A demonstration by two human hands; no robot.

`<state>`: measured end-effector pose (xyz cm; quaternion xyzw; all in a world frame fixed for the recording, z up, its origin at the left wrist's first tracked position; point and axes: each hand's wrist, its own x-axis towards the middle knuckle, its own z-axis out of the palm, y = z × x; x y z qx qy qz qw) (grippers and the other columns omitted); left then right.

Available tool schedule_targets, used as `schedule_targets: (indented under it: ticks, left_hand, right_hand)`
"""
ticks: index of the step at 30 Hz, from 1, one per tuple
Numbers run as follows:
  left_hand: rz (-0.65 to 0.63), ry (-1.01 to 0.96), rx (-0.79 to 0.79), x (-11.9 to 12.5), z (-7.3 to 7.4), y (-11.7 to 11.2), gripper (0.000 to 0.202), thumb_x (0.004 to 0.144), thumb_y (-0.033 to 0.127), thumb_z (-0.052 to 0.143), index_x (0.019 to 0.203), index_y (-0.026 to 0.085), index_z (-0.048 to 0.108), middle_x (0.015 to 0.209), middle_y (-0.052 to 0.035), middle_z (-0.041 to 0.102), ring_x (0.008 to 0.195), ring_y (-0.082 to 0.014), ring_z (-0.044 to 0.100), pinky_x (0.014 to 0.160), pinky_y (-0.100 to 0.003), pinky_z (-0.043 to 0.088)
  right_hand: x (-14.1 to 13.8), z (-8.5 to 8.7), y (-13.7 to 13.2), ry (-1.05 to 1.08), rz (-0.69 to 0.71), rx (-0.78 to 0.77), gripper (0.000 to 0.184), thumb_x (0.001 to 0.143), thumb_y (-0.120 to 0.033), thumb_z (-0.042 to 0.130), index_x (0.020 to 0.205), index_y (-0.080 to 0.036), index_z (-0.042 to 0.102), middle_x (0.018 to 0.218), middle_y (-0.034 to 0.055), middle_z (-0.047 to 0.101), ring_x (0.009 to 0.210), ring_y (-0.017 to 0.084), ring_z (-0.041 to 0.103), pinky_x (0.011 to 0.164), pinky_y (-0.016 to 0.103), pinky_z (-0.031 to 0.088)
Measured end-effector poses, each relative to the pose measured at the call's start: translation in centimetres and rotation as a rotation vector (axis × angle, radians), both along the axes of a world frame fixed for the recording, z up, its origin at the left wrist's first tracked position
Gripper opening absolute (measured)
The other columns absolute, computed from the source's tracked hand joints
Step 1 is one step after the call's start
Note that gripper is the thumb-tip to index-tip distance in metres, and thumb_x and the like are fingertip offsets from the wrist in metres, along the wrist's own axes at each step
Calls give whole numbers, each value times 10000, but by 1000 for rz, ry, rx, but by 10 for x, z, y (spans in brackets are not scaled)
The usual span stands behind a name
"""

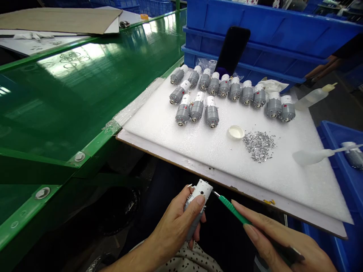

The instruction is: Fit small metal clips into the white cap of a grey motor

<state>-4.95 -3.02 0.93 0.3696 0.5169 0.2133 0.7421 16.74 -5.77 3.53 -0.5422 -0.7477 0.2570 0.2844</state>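
The left hand (176, 226) wraps its fingers (200, 200) closely round a small cylindrical motor (202, 189) with a smooth grey metal body and a white moulded plastic end cap. The thumb lies flat on the side of the cap. The motor is held end-up and slightly tilted, in front of the near edge of the work board and clear of it.

The right hand (280, 241) has long fingers (266, 223) pinched narrowly along a slim tool (227, 206) that has a glossy green plastic handle and a thin bright metal tip. The tip sits right at the rim of the motor's cap, though actual contact cannot be told.

Beyond the hands lies a flat board (198, 166) with a brown edge, covered by a white foam sheet (176, 132) with a fine grainy texture. On the foam lie:
- two rows of matching grey-and-white motors (224, 88) on their sides
- a shallow round white plastic lid (236, 132)
- a loose heap of tiny glittering metal bits (259, 145) just beside the lid
- a soft translucent squeeze bottle (309, 156) lying down at the right

A black slab-shaped phone (232, 51) leans on stacked blue plastic crates (269, 30). A glossy green conveyor (85, 94) runs along the left.
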Motion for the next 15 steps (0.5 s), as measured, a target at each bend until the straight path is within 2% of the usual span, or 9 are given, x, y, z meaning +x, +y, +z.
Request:
schedule_targets:
  ticks: [3, 6, 9, 12, 15]
  left_hand:
    - [-23, 191, 195, 0, -1, -5, 395, 959, 592, 412, 913, 204, 476, 697, 47, 520, 503, -70, 495, 462, -179, 420]
    - [-62, 319, 312, -1, -4, -9, 363, 980, 553, 397, 941, 203, 482, 652, 57, 489, 517, -79, 505, 510, -192, 418]
    - [-21, 284, 256, 0, -7, -9, 378, 977, 567, 382, 922, 204, 475, 601, 62, 484, 476, -81, 470, 480, -193, 399]
    - [36, 198, 162, 2, -9, -7, 398, 962, 592, 392, 901, 206, 467, 590, 64, 483, 450, -79, 446, 440, -183, 397]
    - [64, 136, 138, 3, -11, -6, 408, 950, 600, 417, 900, 200, 481, 671, 50, 512, 461, -65, 453, 417, -168, 408]
  right_hand:
    - [5, -2, 3, -58, 117, 55, 360, 934, -238, 603, 1293, -221, 623, 1184, 9, 709, 1026, 175, 701, 831, 133, 577]
    - [3, -6, 2, -88, 116, 111, 413, 937, -207, 591, 1349, -230, 575, 1181, 26, 718, 1019, 194, 712, 791, 172, 610]
    - [-2, -8, 1, -118, 127, 155, 501, 931, -150, 571, 1423, -215, 498, 1115, 70, 736, 988, 212, 726, 762, 204, 623]
    - [-4, -6, 5, -128, 172, 111, 471, 947, -163, 531, 1416, -200, 497, 1013, 64, 746, 1033, 209, 710, 836, 222, 605]
    - [-2, -3, 9, -167, 185, 63, 428, 956, -240, 535, 1380, -194, 505, 1099, 62, 729, 1055, 177, 700, 879, 184, 571]
